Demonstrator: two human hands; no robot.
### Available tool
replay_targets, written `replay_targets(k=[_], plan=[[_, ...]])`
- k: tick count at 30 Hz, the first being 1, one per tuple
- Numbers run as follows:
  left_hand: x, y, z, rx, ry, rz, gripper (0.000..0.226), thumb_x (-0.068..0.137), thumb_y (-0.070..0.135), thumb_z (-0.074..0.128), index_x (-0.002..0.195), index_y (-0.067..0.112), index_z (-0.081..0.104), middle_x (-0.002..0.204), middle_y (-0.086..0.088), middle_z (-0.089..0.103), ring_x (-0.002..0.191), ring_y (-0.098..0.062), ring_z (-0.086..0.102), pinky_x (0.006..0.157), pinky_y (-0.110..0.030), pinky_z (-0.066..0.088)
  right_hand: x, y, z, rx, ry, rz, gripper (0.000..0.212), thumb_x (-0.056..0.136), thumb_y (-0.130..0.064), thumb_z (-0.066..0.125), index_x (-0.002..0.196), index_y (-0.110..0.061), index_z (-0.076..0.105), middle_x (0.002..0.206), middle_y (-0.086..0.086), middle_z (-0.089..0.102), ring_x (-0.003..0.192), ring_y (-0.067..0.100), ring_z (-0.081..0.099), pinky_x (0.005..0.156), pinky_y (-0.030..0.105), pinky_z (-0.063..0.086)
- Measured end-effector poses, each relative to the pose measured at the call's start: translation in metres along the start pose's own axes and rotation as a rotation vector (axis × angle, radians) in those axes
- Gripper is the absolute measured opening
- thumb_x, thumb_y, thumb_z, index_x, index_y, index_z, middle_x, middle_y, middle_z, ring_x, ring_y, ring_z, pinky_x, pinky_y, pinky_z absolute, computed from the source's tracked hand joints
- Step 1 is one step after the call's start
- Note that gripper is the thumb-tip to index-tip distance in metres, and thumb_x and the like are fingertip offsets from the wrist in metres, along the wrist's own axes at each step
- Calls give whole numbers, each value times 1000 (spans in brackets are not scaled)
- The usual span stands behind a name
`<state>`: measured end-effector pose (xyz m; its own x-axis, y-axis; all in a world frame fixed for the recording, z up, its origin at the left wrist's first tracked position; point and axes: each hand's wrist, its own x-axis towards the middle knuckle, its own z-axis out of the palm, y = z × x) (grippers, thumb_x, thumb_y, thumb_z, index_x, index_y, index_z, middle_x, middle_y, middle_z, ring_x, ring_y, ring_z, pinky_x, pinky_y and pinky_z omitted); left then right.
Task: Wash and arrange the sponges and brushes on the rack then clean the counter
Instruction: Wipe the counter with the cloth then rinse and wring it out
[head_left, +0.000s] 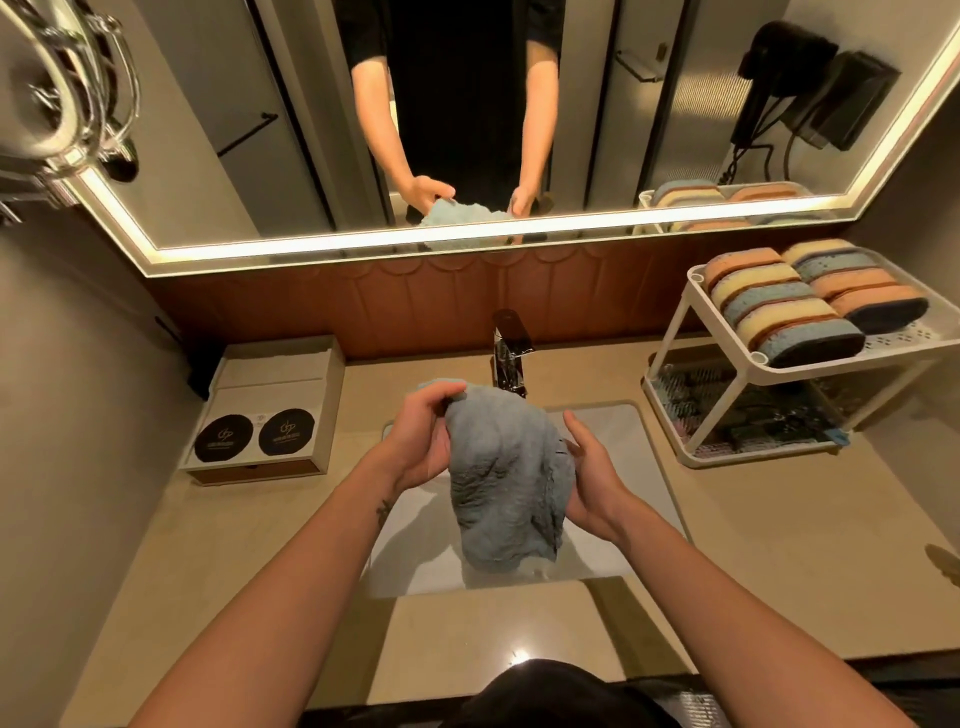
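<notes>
A blue-grey cloth (506, 483) hangs bunched over the white sink (623, 431). My left hand (421, 441) grips its top corner, and my right hand (592, 478) presses against its right side. On the white two-tier rack (727, 374) at the right, several orange, yellow and blue sponges (789, 301) stand in rows on the upper shelf. Dark brushes and scrubbers (727, 410) lie on the lower shelf. The beige counter (779, 545) runs around the sink.
A chrome faucet (509, 358) stands behind the sink. A white box with two black round lids (260, 415) sits on the counter at the left. The lit mirror (467, 130) covers the back wall. A black hair dryer (810, 88) shows in the mirror's reflection at upper right.
</notes>
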<state>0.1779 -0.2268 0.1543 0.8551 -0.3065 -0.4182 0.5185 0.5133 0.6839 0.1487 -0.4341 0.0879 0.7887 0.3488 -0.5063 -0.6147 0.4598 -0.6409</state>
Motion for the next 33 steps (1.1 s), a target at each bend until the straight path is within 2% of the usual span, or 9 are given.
replay_targets(k=[4, 7, 13, 16, 19, 23, 25, 29, 33], plan=[[-1, -7, -9, 22, -122, -92, 33, 94, 7, 52, 125, 0, 59, 127, -25, 63, 109, -34, 66, 91, -42, 59, 5, -3, 7, -162, 114, -125, 50, 96, -45, 55, 135, -12, 60, 130, 21, 65, 117, 35, 65, 96, 46, 55], [4, -18, -16, 131, -52, -134, 45, 93, 1, 56, 137, 12, 53, 135, -20, 61, 114, -30, 65, 92, -39, 56, 7, -4, 9, -220, 266, -211, 53, 94, -35, 66, 142, -24, 47, 127, 13, 66, 110, 29, 69, 93, 48, 58], [13, -21, -19, 565, 311, -176, 13, 86, -4, 64, 98, 1, 66, 100, -16, 69, 89, -25, 67, 72, -33, 55, 7, -15, 9, -424, 379, -313, 51, 95, -26, 65, 143, -31, 47, 120, 7, 66, 104, 20, 69, 80, 32, 61], [15, -18, -20, 590, 409, -185, 11, 85, -4, 69, 95, -4, 66, 96, -18, 71, 81, -25, 68, 71, -35, 57, 7, -17, 7, -639, 423, -348, 46, 98, -29, 61, 142, -32, 49, 133, 7, 60, 119, 25, 62, 98, 46, 56], [13, -19, -19, 659, 486, -92, 38, 85, 3, 74, 117, -10, 58, 109, -19, 69, 92, -27, 69, 77, -38, 60, 5, -22, 8, -776, 450, -364, 41, 98, -29, 60, 139, -27, 53, 137, 6, 57, 125, 27, 57, 102, 49, 53], [7, -25, -19, 736, 453, 119, 64, 89, 8, 73, 143, 22, 41, 119, -12, 57, 100, -23, 63, 70, -28, 56, 3, -26, 18, -855, 434, -378, 28, 100, -21, 57, 127, -23, 65, 126, 2, 64, 119, 23, 59, 101, 44, 53], [6, -26, -23, 838, 322, 189, 70, 85, 7, 77, 143, 31, 46, 116, -9, 62, 96, -17, 65, 68, -22, 58, 2, -29, 23, -700, 396, -286, 26, 101, -15, 55, 123, -19, 68, 120, 6, 68, 114, 26, 64, 95, 41, 56], [2, -24, -32, 1334, 297, 251, 77, 73, 7, 83, 141, 28, 53, 129, 1, 64, 116, -20, 61, 100, -38, 52, -3, -31, 27, -589, 249, -145, 45, 89, -4, 71, 132, -14, 62, 125, 14, 63, 113, 30, 63, 100, 45, 55], [-1, -26, -33, 1604, 413, 296, 50, 73, 14, 71, 117, 35, 62, 111, 5, 70, 103, -22, 62, 84, -38, 55, -1, -21, 33, -857, 275, -202, 60, 77, -3, 82, 132, -17, 62, 123, 5, 63, 112, 24, 63, 96, 38, 56]])
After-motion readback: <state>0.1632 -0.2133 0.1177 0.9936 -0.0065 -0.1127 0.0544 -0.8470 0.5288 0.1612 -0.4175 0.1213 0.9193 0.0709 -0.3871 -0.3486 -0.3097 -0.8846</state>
